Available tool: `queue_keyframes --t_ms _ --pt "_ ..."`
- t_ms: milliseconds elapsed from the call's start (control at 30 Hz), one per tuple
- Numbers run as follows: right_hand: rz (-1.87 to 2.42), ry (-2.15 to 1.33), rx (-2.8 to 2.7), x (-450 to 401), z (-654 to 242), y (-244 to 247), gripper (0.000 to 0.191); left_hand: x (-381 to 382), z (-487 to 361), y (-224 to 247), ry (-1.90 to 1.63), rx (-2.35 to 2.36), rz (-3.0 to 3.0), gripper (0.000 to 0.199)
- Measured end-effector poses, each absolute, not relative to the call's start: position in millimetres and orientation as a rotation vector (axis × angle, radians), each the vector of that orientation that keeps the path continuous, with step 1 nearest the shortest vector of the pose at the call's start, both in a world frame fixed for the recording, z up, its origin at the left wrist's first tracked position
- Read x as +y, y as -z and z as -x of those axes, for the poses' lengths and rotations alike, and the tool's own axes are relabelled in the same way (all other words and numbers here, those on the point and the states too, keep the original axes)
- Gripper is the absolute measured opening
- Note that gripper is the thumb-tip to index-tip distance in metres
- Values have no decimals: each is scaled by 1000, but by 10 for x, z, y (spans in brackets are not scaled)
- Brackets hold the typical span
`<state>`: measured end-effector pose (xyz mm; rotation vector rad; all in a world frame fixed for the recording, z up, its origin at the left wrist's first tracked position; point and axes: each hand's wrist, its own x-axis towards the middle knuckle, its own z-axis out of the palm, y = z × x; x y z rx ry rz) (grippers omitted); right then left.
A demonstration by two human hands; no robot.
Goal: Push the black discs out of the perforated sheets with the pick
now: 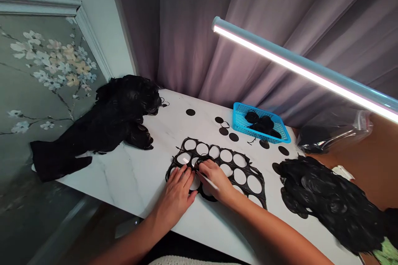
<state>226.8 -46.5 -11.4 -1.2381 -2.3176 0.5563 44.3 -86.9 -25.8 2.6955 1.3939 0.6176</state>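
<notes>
A black sheet with rows of round holes (230, 149) lies on the white table, which shows through the holes. My left hand (178, 188) rests flat near the sheet's left part, fingers stretched out over its edge. Close beside it, my right hand (217, 178) is closed in a pinch over the sheet. A slim white tool (209, 181) sticks out from under its fingers toward me; its tip is hidden. Thin black strands (203, 157) curl up by the right fingertips.
Several loose black discs (223, 131) lie behind the sheet. A blue basket (260, 134) holds more black pieces. Black heaps lie at left (115, 112) and right (332, 198). A lit tube lamp (295, 64) hangs above; a clear bag (336, 130) lies right.
</notes>
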Motion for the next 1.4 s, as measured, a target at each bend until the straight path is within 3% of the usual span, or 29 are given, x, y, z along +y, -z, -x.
queue_keyframes --t_ms 133,300,533,700,900,1400 --pt "1194 -366 -2365 -278 -2415 106 19 -863 -446 227 -600 1396 -2692 40" --pt "1595 -225 -1685 461 -2928 -83 19 -887 -449 192 -617 1410 -2667 40" --pt "1277 -1287 -1386 492 -2481 -83 31 -884 -325 220 -666 1486 -2660 47" --pt "1098 -1571 -1508 165 -2065 -61 29 -877 -206 256 -650 1606 -2644 48" --pt "1055 -1305 -1959 20 -2042 -34 22 -901 -179 233 -626 1597 -2645 44" --pt "1056 -1017 -2132 -24 -2028 34 19 -894 -176 244 -641 1585 -2628 45"
